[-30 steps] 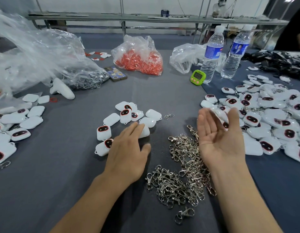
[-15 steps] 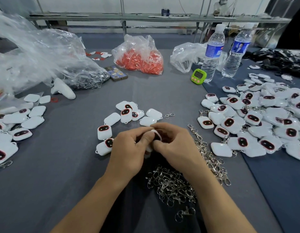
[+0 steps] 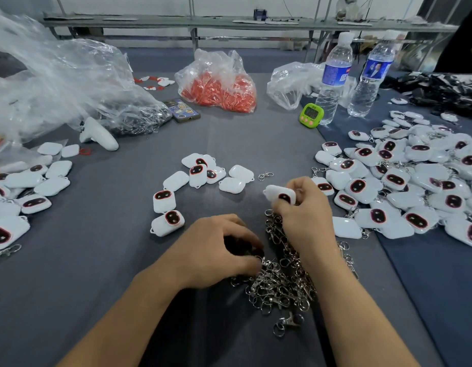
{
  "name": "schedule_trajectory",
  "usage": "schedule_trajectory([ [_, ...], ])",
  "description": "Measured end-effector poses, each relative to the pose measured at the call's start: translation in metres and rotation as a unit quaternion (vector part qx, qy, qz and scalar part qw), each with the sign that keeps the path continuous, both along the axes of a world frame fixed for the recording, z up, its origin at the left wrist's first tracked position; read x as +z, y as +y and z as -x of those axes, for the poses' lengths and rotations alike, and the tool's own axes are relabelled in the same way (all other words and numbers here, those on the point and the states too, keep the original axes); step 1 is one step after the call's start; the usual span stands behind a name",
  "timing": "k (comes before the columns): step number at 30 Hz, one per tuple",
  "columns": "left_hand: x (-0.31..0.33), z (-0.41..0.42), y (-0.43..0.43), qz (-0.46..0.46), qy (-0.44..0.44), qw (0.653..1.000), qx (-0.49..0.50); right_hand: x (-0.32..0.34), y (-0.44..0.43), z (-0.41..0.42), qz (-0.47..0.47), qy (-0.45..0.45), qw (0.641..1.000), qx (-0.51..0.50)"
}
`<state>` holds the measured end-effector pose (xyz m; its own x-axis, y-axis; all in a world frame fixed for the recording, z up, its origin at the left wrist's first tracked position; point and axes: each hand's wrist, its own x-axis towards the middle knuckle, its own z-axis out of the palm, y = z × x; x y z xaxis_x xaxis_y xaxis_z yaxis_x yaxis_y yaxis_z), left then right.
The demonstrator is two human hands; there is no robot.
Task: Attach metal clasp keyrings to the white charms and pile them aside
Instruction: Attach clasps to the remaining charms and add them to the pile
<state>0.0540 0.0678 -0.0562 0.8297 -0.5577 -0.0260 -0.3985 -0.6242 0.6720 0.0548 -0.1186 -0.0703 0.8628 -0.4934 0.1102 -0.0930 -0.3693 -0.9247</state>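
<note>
- We hold one white charm [image 3: 280, 196] lifted clear of the bench [image 3: 97, 260] in our right hand [image 3: 303, 210], grip pinched on its right end, so the loop end stays free for a clasp (our reading).
- Its long axis runs roughly parallel to the bench's near edge; the dark face looks toward us, its free end pointing toward the left edge.
- Our left hand [image 3: 219, 250] curls fingertips-down into the keyring heap [image 3: 279, 282] by the near edge; whether it has a ring we cannot tell.
- Finished charms [image 3: 404, 186] pile toward the right edge, loose ones [image 3: 200, 176] mid-bench, within easy reach.
</note>
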Motion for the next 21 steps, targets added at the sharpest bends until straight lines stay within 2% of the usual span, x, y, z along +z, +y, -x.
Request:
schedule_trajectory([
  [4,0.0,-0.003,0.002,0.002,-0.006,1.0,0.004,0.0,0.009,0.003,0.027,0.035,0.993,0.108],
  [7,-0.006,-0.003,-0.002,0.029,-0.022,0.998,0.057,0.002,0.017,0.006,-0.012,0.044,0.987,0.155],
  [9,-0.01,-0.002,-0.003,0.039,-0.035,0.995,0.086,0.004,0.019,0.008,-0.097,0.035,0.981,0.165],
  [12,-0.015,-0.002,-0.004,0.068,-0.065,0.985,0.145,0.01,0.02,0.009,-0.26,0.008,0.952,0.16],
  [15,-0.017,-0.003,-0.004,0.107,-0.08,0.975,0.178,0.014,0.021,0.008,-0.358,-0.011,0.92,0.157],
  [18,-0.017,-0.005,-0.003,0.172,-0.061,0.958,0.221,0.015,0.022,0.008,-0.369,-0.007,0.913,0.173],
  [21,-0.012,-0.008,-0.005,0.287,0.006,0.923,0.257,0.014,0.021,0.01,-0.341,0.0,0.92,0.195],
])
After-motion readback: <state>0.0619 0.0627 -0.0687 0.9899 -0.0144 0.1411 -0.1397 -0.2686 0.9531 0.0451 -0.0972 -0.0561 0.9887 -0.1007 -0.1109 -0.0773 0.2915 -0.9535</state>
